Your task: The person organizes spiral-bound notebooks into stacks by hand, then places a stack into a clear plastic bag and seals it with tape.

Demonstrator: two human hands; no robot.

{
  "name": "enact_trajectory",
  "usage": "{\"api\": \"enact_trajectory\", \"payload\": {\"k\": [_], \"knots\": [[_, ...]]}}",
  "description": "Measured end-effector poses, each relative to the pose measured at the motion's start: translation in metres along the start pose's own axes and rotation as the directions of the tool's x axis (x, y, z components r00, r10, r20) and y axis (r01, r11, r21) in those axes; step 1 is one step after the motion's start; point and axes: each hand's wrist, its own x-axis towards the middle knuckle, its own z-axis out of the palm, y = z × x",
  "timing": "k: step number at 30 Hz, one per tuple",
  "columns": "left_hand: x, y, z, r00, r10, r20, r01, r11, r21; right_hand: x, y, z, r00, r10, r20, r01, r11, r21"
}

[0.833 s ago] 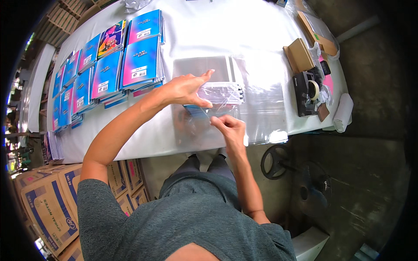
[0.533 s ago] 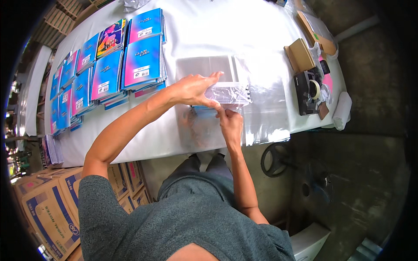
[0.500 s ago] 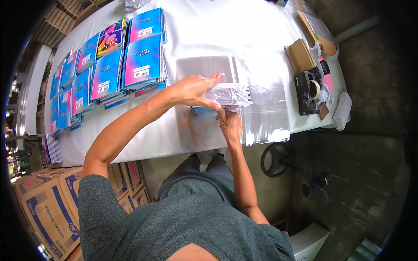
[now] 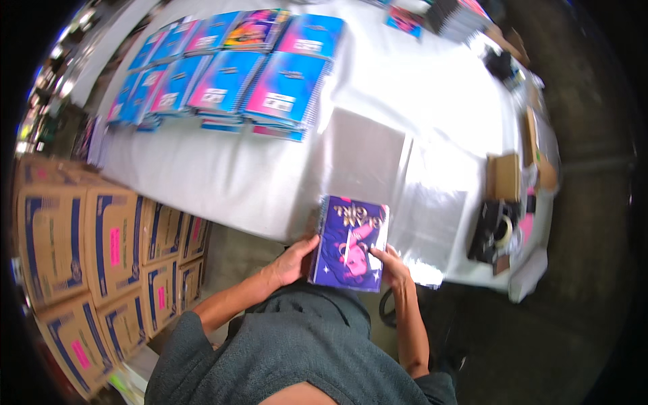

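Note:
Both my hands grip a spiral notebook (image 4: 349,246) with a purple cover and a pink figure, close to my waist at the table's near edge. My left hand (image 4: 295,262) is closed on its left edge. My right hand (image 4: 394,267) holds the right edge, thumb on the cover. Whether it is one notebook or a wrapped stack, I cannot tell. Beyond it, clear plastic bags or sheets (image 4: 428,226) lie flat on the white-covered table (image 4: 263,179).
Stacks of blue and pink spiral notebooks (image 4: 287,88) fill the table's far left. At the right edge stand an open cardboard box (image 4: 503,177) and a tape roll (image 4: 503,231). Cartons (image 4: 115,243) are piled on the floor at left. More stacked items (image 4: 462,23) sit at the far right.
The bundle has come off the plastic toward my body, and its purple cover now faces up. Both hands have moved to its sides. My view has swung.

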Motion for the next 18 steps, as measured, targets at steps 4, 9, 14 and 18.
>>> {"api": "enact_trajectory", "payload": {"k": [4,9,14,18], "knots": [[-0.043,0.035,0.016,0.985,0.17,0.014,-0.17,0.977,0.128,0.01,-0.003,0.028,0.986,-0.025,0.164,0.015,0.998,0.064],[-0.129,0.113,-0.021,0.792,0.608,-0.057,-0.606,0.794,0.047,0.08,-0.018,0.146,0.897,-0.159,0.413,0.127,0.986,0.103],[-0.232,0.154,-0.096,0.437,0.813,-0.386,-0.738,0.569,0.364,0.186,-0.025,0.361,0.793,-0.166,0.586,0.165,0.985,0.057],[-0.271,0.148,-0.174,0.383,0.804,-0.456,-0.676,0.58,0.455,0.269,-0.006,0.579,0.688,-0.188,0.701,0.157,0.982,0.109]]}}
